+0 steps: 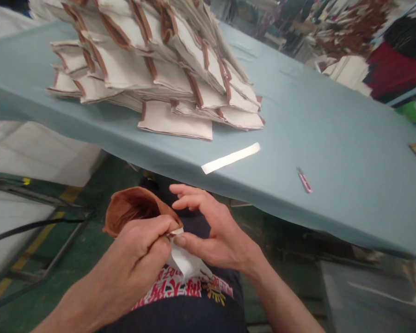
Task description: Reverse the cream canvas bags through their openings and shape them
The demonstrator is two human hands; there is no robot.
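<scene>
Brown cloth piece (126, 208) pinched in the left hand (143, 252), off the near edge of the blue table (339, 138)

The white tag (186, 260) at its rim could twist or slip if that pinch slackened, since the right hand (217, 233), fingers spread apart, seems to meet it with only the thumb; a loose strip (230, 158) by the table's near edge could be knocked off by a stray forearm; a small pink cutter (304, 180) lies towards the table's right, and a heap of folded cream pieces (152, 69) crowds the table's left, liable to slide if bumped
</scene>
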